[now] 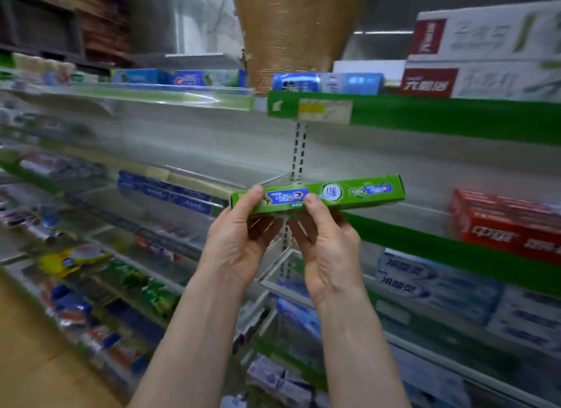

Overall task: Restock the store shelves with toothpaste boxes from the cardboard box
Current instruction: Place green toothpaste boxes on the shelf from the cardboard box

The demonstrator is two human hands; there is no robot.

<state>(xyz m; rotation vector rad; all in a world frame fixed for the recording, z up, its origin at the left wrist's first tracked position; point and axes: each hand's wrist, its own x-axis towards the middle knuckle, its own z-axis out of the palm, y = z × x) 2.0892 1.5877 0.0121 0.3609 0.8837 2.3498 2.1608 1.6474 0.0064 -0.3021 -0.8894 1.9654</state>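
Note:
A long green toothpaste box with a blue label is held level in front of the middle shelf, its print upside down. My left hand grips its left end, thumb on the front face and fingers curled under it. My right hand holds the box just right of that, thumb on the front and fingers beneath. The box's right half sticks out free over the shelf's green edge strip. The cardboard box is not in view.
Red toothpaste boxes sit on the middle shelf at right, blue ones at left. White and red boxes are stacked on the top shelf, beside a woven basket. Lower shelves hold several more boxes. Wooden floor lies at bottom left.

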